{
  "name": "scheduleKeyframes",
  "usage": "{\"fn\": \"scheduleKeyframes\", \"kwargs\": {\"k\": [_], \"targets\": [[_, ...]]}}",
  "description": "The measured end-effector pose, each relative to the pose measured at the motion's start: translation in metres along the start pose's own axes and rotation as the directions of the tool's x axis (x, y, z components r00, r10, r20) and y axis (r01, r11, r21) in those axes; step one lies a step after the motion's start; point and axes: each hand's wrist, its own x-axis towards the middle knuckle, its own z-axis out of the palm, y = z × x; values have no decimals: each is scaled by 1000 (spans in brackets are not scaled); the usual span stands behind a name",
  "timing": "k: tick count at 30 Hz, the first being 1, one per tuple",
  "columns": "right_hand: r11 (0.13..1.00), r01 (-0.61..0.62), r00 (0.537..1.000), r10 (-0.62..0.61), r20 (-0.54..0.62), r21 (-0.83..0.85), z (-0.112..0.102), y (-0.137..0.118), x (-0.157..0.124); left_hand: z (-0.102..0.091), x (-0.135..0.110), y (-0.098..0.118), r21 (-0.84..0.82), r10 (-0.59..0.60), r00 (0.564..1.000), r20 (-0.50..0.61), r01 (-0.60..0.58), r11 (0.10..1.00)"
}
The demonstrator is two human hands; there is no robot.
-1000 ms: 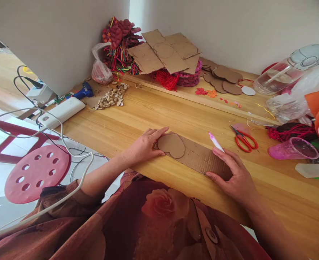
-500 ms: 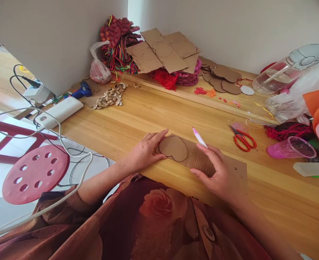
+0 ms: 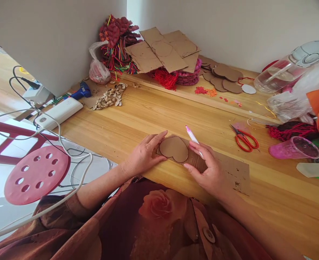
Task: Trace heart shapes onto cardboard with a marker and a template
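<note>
On the wooden table in front of me lies a long cardboard strip (image 3: 227, 166). A cardboard heart shape (image 3: 173, 148) with a dark outline shows at its left end; whether it is drawn or a separate piece I cannot tell. My left hand (image 3: 144, 151) grips that end, thumb at the near edge and fingers at the far edge. Between the fingers of my right hand (image 3: 208, 166) is a white marker pen (image 3: 194, 139), its pink tip uncapped and pointing up and away to the left. That hand rests over the strip's middle and hides part of it.
Red-handled scissors (image 3: 244, 139) and a pink cup (image 3: 294, 147) lie to the right. Cardboard pieces (image 3: 162, 50) and cut cardboard shapes (image 3: 224, 74) are at the back. Nutshells (image 3: 110, 96), a glue gun (image 3: 81, 91) and a white power bank (image 3: 59, 112) are on the left.
My right hand has shifted left along the strip with the marker pen, nearer the heart shape. More of the strip's right end shows. My left hand has hardly moved.
</note>
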Motion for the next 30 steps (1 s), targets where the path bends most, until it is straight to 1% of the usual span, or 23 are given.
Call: {"fn": "scheduleKeyframes", "kwargs": {"k": [6,16,24,27,30], "targets": [[1000,0,1000,0,-8,17,2,-1,1,0,-1,2,-5,-10,1000,-5,10,1000],[999,-3,1000,4,-15,53,6,5,-2,0,-1,4,17,21,1000,-14,-21,1000],[999,-15,1000,15,-2,29,4,3,-1,-1,1,6,53,35,999,-9,-34,998],[1000,-8,1000,8,-8,11,4,3,-1,-2,2,7,69,69,998,-12,-68,995],[1000,-4,1000,4,-9,-2,6,5,-1,-1,3,6,94,143,990,4,-142,985]]}}
